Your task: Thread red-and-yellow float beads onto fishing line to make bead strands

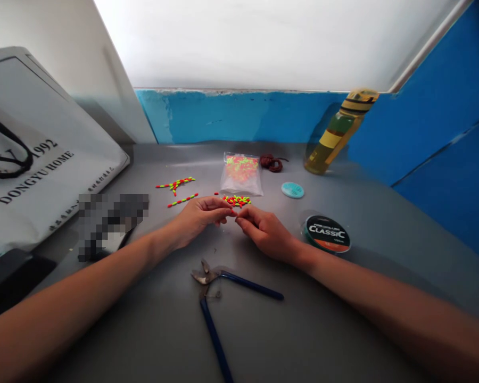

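My left hand (201,217) and my right hand (263,230) meet fingertip to fingertip over the grey table (343,319), both pinched together. Between the tips sits something tiny and reddish, too small to name. Just beyond the fingers lies a small heap of red and yellow-green beads (237,200). A clear plastic bag (241,173) of the same beads lies behind that heap. Short strung rows of beads (176,184) lie to the left of the bag.
Blue-handled pliers (219,290) lie open near the table's front. A round spool marked CLASSIC (327,234) sits right of my right hand, a small teal disc (292,190) behind it. A yellow-green bottle (340,132) leans against the blue wall. A white tote bag (35,159) stands at left. Dark red cord (272,163) lies by the bead bag.
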